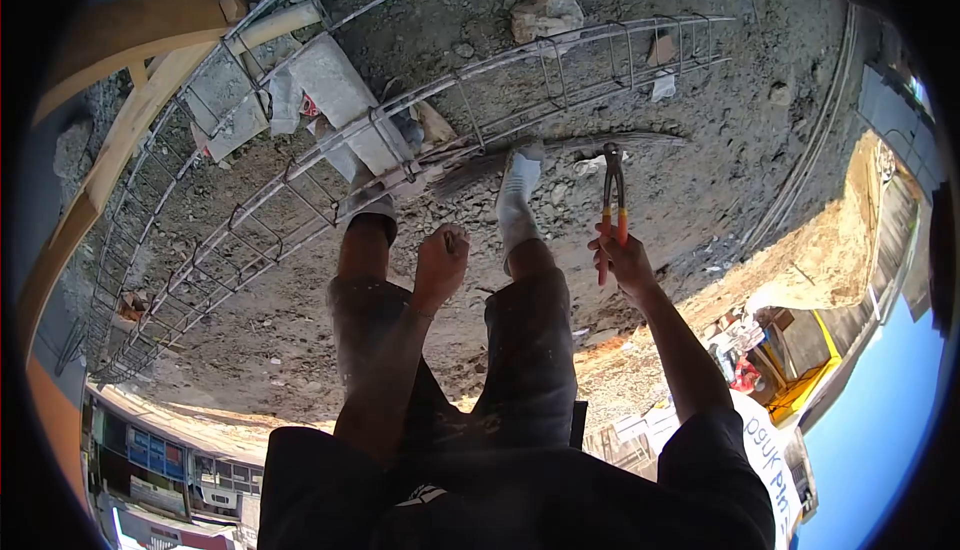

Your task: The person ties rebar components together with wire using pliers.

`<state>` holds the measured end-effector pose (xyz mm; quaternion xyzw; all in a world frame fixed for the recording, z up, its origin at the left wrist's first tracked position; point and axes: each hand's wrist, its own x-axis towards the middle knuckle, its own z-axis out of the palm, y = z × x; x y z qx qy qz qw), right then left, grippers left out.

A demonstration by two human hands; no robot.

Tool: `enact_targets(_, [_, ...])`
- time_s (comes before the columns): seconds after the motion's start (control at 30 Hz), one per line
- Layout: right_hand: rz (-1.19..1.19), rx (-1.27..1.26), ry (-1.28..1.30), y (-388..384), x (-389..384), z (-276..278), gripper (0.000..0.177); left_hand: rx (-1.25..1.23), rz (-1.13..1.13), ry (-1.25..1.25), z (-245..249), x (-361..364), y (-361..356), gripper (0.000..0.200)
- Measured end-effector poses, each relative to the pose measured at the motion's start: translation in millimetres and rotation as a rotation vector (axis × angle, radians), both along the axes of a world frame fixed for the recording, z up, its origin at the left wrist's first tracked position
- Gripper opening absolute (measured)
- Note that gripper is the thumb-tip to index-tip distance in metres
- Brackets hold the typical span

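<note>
My right hand (626, 258) grips a pair of pincers (614, 195) by their orange-red handles, the dark metal jaws pointing away from me. My left hand (441, 268) is closed in a fist over the ground between my legs; a small dark bit shows at its fingers, too small to name. In front of my feet runs a long rebar cage (345, 133) with square stirrups, looking curved through the lens. Neither hand touches it. The pincers' jaws are on the near side of the cage's right part.
Concrete slabs (335, 90) lie under and beside the cage. A second rebar cage (160, 185) and a wooden frame (150, 110) stand left. A rock (547, 16) lies beyond. Long bars (815, 160) run along the right. Rubble and dirt cover the ground.
</note>
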<state>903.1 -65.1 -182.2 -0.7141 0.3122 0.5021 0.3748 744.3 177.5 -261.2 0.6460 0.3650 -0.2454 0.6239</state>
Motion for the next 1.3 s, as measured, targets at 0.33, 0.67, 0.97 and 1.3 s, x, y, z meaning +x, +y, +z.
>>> enact_targets(0.33, [0.928,-0.506,-1.084,-91.3,229.3,-197.1,0.046,-0.395,0.463,0.065,29.7,48.1,-111.8,0.011])
enact_targets(0.67, [0.527,-0.231,-1.202,-127.1,179.0,-222.1,0.043,-0.382,0.562,0.077,22.5,129.3,-233.1,0.017])
enact_targets(0.97, [0.416,-0.560,-0.387,-258.1,59.3,-155.7,0.041,-0.264,0.436,-0.010,38.8,200.1,-159.2,0.016])
enact_targets(1.3, [0.668,-0.840,-0.604,-291.6,204.4,-170.4,0.062,-0.953,0.528,-0.049,40.9,276.6,-165.7,0.043])
